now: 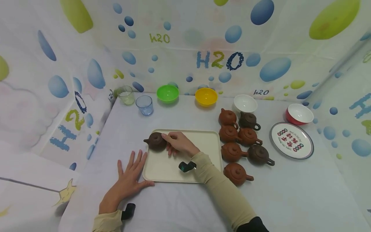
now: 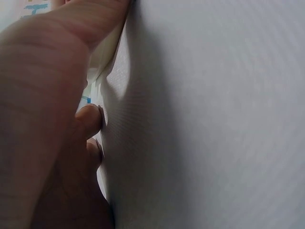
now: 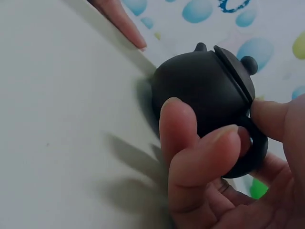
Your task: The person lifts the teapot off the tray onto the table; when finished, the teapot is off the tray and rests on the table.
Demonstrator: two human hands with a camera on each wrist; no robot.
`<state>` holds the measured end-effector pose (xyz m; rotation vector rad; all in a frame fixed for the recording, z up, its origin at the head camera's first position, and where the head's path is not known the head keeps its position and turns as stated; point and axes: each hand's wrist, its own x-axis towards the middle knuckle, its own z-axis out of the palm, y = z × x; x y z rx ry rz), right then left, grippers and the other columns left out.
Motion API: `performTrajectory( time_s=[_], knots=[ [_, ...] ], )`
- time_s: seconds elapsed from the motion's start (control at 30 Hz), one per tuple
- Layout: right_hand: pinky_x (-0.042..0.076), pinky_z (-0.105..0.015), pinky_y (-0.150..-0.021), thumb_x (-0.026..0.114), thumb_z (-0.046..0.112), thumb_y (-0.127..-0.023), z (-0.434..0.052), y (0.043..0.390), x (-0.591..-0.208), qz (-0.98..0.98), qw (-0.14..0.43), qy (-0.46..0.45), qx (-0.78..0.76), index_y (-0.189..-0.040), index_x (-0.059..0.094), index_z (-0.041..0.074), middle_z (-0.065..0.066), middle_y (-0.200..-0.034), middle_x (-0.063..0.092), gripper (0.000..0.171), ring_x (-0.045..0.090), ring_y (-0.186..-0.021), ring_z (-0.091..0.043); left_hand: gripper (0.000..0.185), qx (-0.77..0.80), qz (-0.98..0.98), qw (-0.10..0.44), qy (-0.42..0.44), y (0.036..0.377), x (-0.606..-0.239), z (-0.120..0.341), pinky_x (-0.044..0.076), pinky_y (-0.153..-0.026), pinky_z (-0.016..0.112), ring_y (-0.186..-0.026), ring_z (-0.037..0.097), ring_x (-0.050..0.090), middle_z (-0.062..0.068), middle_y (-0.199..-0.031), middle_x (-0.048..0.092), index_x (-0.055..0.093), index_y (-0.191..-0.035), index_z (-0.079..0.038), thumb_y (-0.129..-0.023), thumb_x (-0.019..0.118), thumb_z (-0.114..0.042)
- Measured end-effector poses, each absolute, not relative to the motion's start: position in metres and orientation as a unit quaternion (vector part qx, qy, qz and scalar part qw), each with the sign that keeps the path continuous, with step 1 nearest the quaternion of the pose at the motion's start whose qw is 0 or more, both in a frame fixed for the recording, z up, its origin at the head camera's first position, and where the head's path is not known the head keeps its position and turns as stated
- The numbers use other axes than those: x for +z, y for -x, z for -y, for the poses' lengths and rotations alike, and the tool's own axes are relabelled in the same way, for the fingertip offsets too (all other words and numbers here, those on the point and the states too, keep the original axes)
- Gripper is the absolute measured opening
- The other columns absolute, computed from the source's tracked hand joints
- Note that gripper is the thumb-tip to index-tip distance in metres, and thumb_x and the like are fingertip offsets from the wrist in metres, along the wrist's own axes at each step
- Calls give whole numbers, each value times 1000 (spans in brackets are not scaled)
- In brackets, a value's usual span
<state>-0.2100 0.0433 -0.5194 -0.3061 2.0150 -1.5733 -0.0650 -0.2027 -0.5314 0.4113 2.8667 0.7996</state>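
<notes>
A dark brown teapot [image 1: 156, 141] is at the upper left corner of the cream tray [image 1: 185, 170], its spout pointing left past the rim. My right hand [image 1: 180, 144] grips it by the handle; the right wrist view shows the fingers and thumb curled about the handle of the teapot [image 3: 200, 86], with its lid on. My left hand [image 1: 130, 177] lies flat on the cloth with fingers spread, its fingertips and thumb close to the tray's left edge. In the left wrist view the thumb [image 2: 95, 19] is beside the tray's side.
Several brown and reddish teapots [image 1: 232, 152] stand in a cluster right of the tray. Two glasses [image 1: 144, 105], a green bowl [image 1: 167, 94], a yellow bowl [image 1: 206, 97] and a white bowl [image 1: 245, 103] line the back. A red bowl [image 1: 299, 114] and a printed plate [image 1: 291, 140] lie farther right.
</notes>
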Motion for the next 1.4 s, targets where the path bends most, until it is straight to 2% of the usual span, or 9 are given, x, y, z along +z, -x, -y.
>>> performTrajectory(
  time_s=[0.27, 1.4],
  knots=[
    [50, -23, -51, 61, 44, -109, -44, 213, -518, -714, 320, 103, -614, -82, 59, 5, -4, -70, 64, 48, 61, -53, -12, 119, 258, -954, 79, -131, 67, -536, 205, -16, -118, 85, -168, 48, -3, 22, -180, 13, 23, -171, -11, -82, 85, -59],
    [49, -22, -50, 61, 45, -109, -46, 213, -517, -719, 320, 104, -608, -83, 59, 2, -4, -69, 64, 50, 57, -51, -12, 119, 266, -952, 79, -131, 68, -536, 204, -17, -118, 84, -168, 49, -4, 22, -180, 12, 23, -171, -12, -82, 85, -58]
  ],
)
